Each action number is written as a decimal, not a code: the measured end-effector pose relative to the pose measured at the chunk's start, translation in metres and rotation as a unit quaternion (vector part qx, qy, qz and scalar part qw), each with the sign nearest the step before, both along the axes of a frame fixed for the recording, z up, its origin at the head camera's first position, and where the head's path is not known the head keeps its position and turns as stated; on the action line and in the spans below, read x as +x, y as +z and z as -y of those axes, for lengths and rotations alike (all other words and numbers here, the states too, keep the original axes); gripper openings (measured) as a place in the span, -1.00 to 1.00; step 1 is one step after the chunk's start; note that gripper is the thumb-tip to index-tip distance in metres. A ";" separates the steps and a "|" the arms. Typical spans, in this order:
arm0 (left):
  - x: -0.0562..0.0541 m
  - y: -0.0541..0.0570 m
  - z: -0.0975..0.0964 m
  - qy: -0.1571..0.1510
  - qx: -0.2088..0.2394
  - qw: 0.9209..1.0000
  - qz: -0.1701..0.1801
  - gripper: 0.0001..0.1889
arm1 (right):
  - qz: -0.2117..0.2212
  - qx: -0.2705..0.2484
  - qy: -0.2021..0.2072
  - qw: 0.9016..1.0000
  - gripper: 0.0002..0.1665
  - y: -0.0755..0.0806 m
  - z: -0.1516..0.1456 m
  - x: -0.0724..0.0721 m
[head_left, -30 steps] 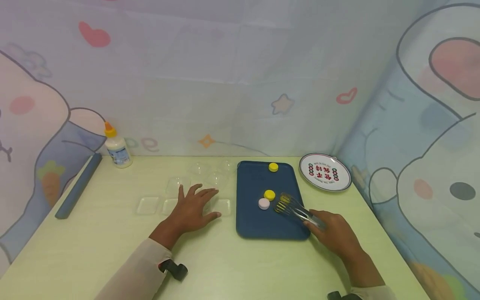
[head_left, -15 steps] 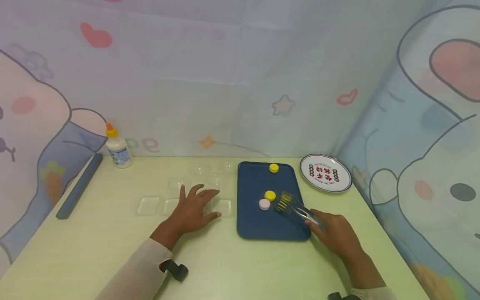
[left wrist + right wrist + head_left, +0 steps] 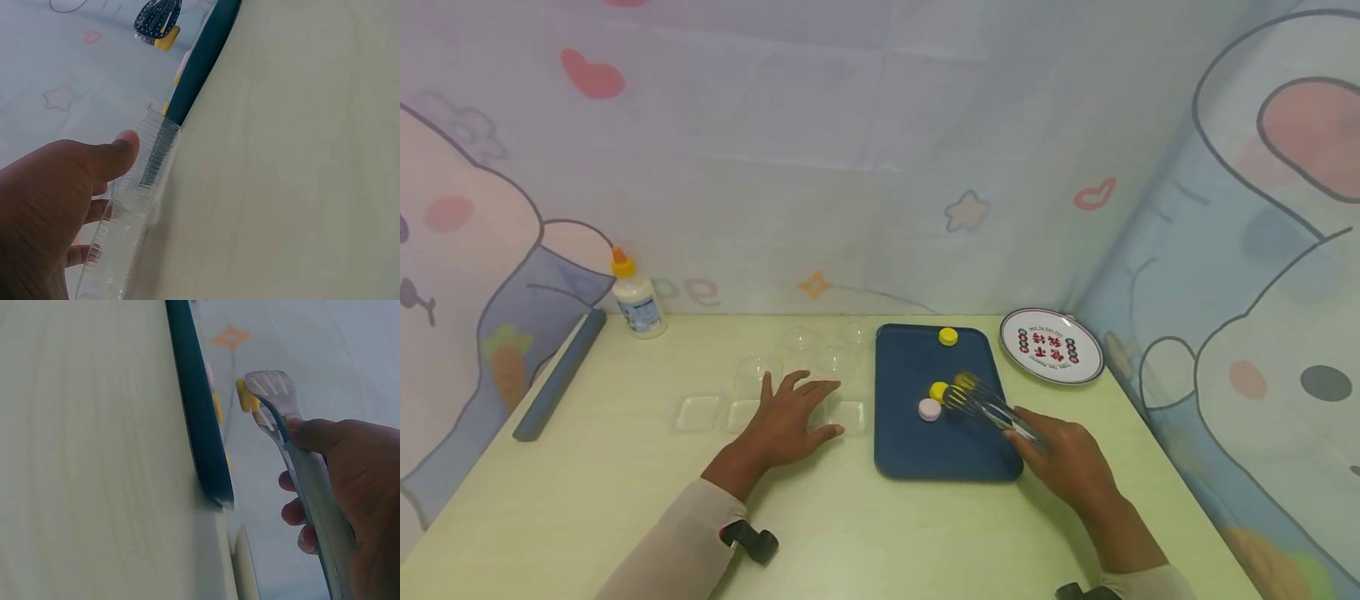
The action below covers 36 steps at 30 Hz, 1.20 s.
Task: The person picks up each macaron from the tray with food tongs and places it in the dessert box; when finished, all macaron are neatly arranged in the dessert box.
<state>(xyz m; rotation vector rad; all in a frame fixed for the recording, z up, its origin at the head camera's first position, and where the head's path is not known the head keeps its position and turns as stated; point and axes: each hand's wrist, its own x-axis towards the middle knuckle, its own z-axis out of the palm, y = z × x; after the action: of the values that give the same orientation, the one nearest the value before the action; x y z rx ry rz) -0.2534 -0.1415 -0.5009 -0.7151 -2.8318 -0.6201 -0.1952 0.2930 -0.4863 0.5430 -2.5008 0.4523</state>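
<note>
My right hand [image 3: 1067,458] grips metal tongs [image 3: 997,414] over the right side of a dark blue tray [image 3: 917,458]. Between the slotted ends of the tongs sits a yellow macaron-like disc [image 3: 245,395], raised above the tray in the right wrist view. On the tray, a second yellow disc [image 3: 937,391] and a pale pink disc [image 3: 929,409] lie just left of the tongs; another yellow one [image 3: 948,337] is near the back. My left hand [image 3: 778,427] spreads its fingers over a clear plastic container [image 3: 115,250], thumb and fingertips at its ribbed edge.
More clear plastic containers [image 3: 697,412] and domed clear pieces [image 3: 837,360] stand around and behind the left hand. A white plate [image 3: 1051,346] with red lettering is at the back right. A glue bottle [image 3: 638,304] and a blue-grey bar [image 3: 561,375] are at the left.
The tongs have moved slightly left and away from me with the yellow disc, and now overlap the yellow disc on the tray in the head view. My left hand stays put.
</note>
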 end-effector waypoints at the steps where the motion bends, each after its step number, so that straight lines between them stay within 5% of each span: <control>1: 0.000 0.000 0.000 0.000 0.000 1.000 -0.002 -0.27 | -0.002 0.003 0.003 1.000 -0.54 0.001 0.002 -0.001; 24: -0.002 -0.005 -0.002 0.002 -0.002 1.000 -0.008 -0.24 | 0.054 0.023 0.079 0.995 -0.51 0.013 0.085 -0.028; 36: -0.001 -0.002 -0.002 0.005 -0.002 1.000 -0.005 -0.21 | 0.074 0.081 0.088 0.990 -0.57 0.016 0.115 -0.034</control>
<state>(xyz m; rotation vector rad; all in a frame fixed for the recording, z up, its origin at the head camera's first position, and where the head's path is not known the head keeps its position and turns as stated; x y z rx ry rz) -0.2541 -0.1392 -0.5033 -0.7031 -2.8272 -0.6074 -0.2290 0.1783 -0.4702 0.8261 -2.6584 0.3669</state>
